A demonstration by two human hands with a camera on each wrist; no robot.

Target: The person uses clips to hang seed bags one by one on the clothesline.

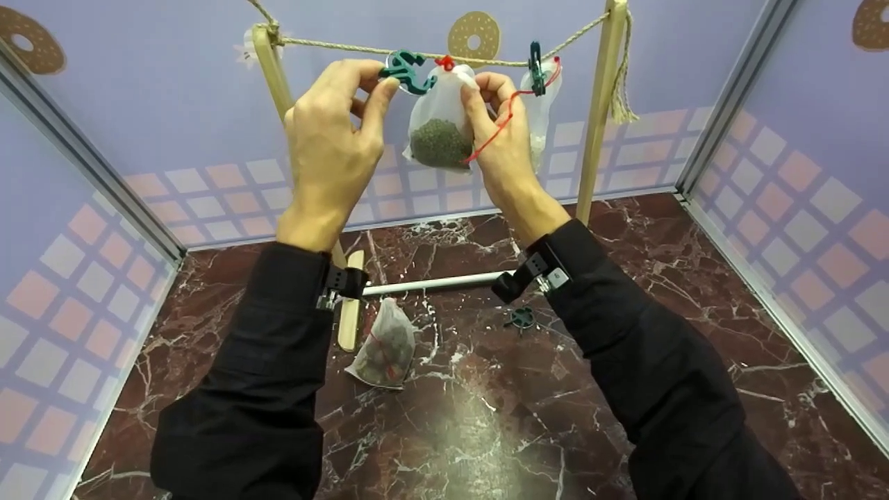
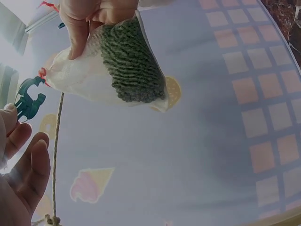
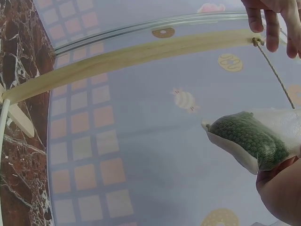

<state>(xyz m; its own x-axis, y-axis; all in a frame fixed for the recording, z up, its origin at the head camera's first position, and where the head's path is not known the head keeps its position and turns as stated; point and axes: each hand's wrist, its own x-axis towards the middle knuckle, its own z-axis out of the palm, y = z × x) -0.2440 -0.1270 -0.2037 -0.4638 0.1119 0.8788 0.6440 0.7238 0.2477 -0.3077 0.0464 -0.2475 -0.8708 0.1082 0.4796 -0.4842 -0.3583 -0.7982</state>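
My left hand (image 1: 333,132) pinches a green plastic clip (image 1: 408,72) between thumb and fingertips. The clip's jaws face the red-tied neck of a white mesh bag (image 1: 442,132) and look spread in the left wrist view. My right hand (image 1: 505,135) grips the bag's right side near the top, holding it upright just in front of the rope (image 1: 340,47). Small dark green beans or pellets fill the bag's lower part, seen also in the right wrist view (image 3: 247,139). A red string (image 1: 496,132) trails across the right hand.
A second green clip (image 1: 535,69) holds another mesh bag (image 1: 549,90) on the rope, between wooden posts (image 1: 599,118). On the dark marbled surface (image 1: 486,430) lie a filled mesh bag (image 1: 387,345) and a loose green clip (image 1: 521,318). A white bar (image 1: 437,283) runs low behind them.
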